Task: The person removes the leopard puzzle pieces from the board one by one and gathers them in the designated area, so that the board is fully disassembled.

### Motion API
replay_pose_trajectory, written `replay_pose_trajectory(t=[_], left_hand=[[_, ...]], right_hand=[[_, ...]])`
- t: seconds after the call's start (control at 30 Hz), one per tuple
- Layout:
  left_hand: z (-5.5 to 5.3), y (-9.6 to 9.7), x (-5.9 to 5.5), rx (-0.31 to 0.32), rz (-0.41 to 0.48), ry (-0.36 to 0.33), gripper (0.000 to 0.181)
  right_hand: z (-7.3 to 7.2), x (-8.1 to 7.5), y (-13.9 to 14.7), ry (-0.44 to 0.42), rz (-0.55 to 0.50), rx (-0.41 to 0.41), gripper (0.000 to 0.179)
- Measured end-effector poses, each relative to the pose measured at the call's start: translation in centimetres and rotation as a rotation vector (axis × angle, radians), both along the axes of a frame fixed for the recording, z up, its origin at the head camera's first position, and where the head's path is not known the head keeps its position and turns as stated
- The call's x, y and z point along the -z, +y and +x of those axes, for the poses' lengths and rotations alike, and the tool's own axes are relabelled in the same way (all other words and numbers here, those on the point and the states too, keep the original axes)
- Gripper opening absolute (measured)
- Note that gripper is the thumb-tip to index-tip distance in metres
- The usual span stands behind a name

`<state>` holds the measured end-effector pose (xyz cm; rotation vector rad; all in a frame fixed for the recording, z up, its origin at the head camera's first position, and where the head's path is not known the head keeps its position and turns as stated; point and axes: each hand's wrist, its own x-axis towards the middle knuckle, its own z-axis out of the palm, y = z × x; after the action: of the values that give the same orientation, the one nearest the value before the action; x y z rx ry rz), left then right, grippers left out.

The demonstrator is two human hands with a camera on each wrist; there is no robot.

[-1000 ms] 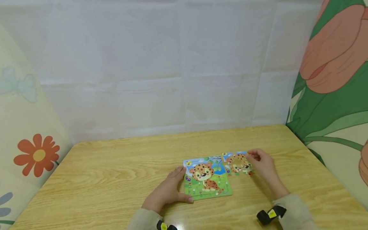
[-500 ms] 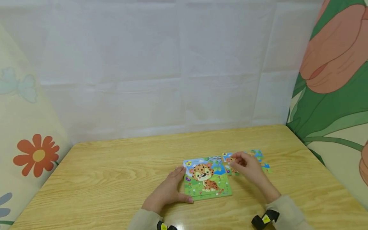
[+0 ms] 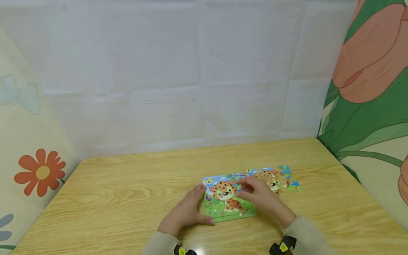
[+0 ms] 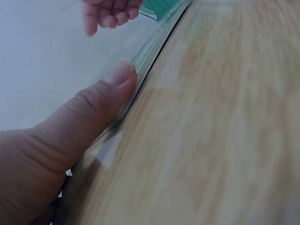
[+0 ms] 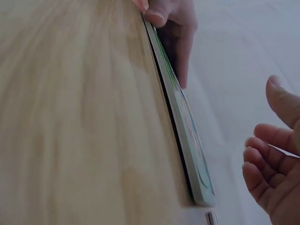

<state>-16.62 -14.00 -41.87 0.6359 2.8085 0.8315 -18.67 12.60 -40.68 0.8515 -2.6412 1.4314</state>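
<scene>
A square jigsaw puzzle board point(image 3: 231, 205) with a cartoon leopard lies flat on the table point(image 3: 127, 198). My left hand point(image 3: 188, 209) holds its near left corner, thumb on the front edge and fingers along the left side. In the left wrist view, the thumb point(image 4: 103, 93) presses the board's edge. Over the board's right side hovers my right hand point(image 3: 259, 193), hiding part of the picture. The right wrist view shows that hand point(image 5: 276, 164) raised above the board, fingers loosely bent, nothing between thumb and fingers. Leopard puzzle pieces point(image 3: 280, 180) lie joined or close together beside the board's far right.
A white cloth point(image 3: 143, 78) hangs behind the table. Painted panels stand at both sides, with a red flower point(image 3: 43, 172) on the left and a large tulip point(image 3: 369, 53) on the right.
My right hand has swept left from the far side of the loose puzzle pieces to above the board, uncovering the pieces at right. The left hand and board have stayed put.
</scene>
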Motion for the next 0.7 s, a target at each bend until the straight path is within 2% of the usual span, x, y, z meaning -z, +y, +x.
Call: replay_pose_trajectory(t=[0.23,0.43,0.6,0.7], left_hand=[[0.1,0.0,-0.2,-0.006,0.009,-0.007,0.114],[0.1,0.0,-0.2,-0.006,0.005,-0.022,0.114],[0.0,0.1,-0.2,-0.007,0.006,-0.019,0.113],[-0.1,0.1,-0.2,-0.014,0.002,-0.012,0.113]], right_hand=[[0.1,0.0,-2.2,0.043,0.112,-0.124,0.048],[0.2,0.1,-4.0,-0.011,0.232,-0.195,0.064],[0.2,0.2,-5.1,-0.025,0.313,-0.22,0.078],[0.2,0.2,-5.7,-0.026,0.344,-0.206,0.082]])
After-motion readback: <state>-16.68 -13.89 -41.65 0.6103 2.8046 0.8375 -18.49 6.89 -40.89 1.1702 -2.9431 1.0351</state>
